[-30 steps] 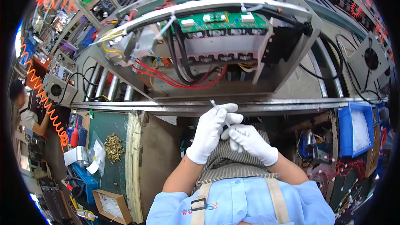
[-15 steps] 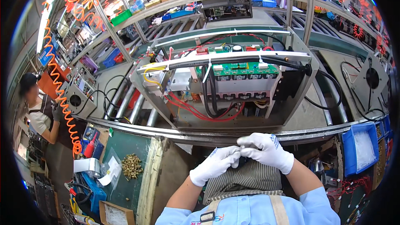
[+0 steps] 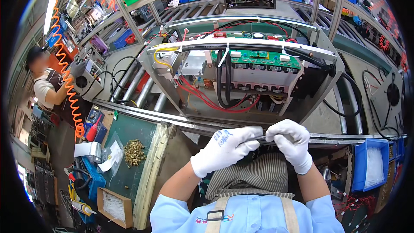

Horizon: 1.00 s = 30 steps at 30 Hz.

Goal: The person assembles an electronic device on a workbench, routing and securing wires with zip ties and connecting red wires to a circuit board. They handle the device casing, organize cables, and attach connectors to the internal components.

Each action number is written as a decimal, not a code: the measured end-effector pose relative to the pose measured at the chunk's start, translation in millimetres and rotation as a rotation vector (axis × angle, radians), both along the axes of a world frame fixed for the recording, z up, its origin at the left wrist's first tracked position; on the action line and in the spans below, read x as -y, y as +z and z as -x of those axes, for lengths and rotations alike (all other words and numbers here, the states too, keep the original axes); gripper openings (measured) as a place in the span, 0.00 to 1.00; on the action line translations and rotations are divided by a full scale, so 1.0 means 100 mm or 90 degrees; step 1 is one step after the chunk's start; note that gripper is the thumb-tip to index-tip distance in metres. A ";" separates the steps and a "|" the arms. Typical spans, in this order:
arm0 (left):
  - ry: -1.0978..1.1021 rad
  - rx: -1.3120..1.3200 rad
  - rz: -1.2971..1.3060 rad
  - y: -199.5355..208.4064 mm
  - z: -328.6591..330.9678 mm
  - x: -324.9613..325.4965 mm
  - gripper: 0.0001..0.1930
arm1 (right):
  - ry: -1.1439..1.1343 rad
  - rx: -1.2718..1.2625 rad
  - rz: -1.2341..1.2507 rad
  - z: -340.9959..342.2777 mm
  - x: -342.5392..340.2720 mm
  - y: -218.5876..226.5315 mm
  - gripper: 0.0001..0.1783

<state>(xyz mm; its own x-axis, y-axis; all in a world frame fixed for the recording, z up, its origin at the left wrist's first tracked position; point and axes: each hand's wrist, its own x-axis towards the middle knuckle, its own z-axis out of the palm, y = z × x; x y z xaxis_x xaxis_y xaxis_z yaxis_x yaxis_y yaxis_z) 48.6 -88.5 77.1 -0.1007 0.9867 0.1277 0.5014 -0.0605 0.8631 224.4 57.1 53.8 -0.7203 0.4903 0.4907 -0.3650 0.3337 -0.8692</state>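
My left hand [image 3: 228,147], in a white glove, is raised in front of my lap with its fingers and thumb pinched together. Close beside it, my right hand [image 3: 291,141], gloved the same way, has its fingers curled and pinched. The fingertips of both hands nearly meet; whatever they hold is too small or hidden to make out. Just beyond them stands an open metal chassis [image 3: 324,99] on the line. Inside it are a green circuit board [image 3: 258,56], thick black cables [image 3: 223,77], red wires [image 3: 202,98] and white cable ties.
A pile of brass fittings [image 3: 134,152] lies on the green bench mat at left, near a cardboard box of white ties [image 3: 114,207]. A blue bin [image 3: 359,168] stands at right. An orange coiled hose [image 3: 69,80] hangs near a co-worker [image 3: 47,84]. Rollers [image 3: 144,88] flank the chassis.
Both hands have risen toward the chassis and their fingertips have drawn slightly apart. The view has tilted and shifted. The co-worker's gloved hand is higher.
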 end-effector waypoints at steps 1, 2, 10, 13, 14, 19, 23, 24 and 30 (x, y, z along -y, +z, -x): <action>-0.008 -0.108 0.032 0.05 0.06 -0.03 0.14 | -0.038 -0.011 -0.033 0.02 -0.03 0.02 0.12; 0.021 -0.191 -0.008 0.04 0.07 -0.04 0.12 | -0.076 -0.021 -0.066 0.05 -0.06 0.07 0.12; 0.132 -0.512 -0.032 0.45 0.07 -0.27 0.14 | -0.223 0.178 -0.470 0.03 -0.34 0.44 0.17; 0.213 -0.685 -0.051 0.53 0.39 -0.37 0.16 | -0.383 0.080 -0.315 0.10 -0.40 0.71 0.12; 0.232 -0.768 -0.053 0.54 0.48 -0.40 0.16 | -0.441 0.000 -0.422 0.18 -0.46 0.72 0.13; 0.259 -0.851 0.008 0.72 0.70 -0.27 0.10 | -0.457 0.064 -0.562 0.61 -0.47 0.76 0.12; 0.245 -0.413 -0.193 0.63 0.81 -0.18 0.10 | -0.411 0.133 -0.582 1.03 -0.38 0.82 0.06; 0.293 -0.190 -0.222 0.61 0.84 -0.21 0.10 | -0.415 0.125 -0.587 1.13 -0.38 0.81 0.05; 0.176 0.578 -0.120 0.65 1.36 -0.20 0.18 | -0.408 0.130 -0.594 1.53 -0.18 0.82 0.06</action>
<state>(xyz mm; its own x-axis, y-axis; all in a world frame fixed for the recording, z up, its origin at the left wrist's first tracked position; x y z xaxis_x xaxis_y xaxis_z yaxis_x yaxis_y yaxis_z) -87.1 -69.0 142.6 -0.4644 0.8847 0.0398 -0.3350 -0.2170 0.9169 71.8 75.6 136.2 -0.5779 0.3021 0.7581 0.2229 0.9521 -0.2095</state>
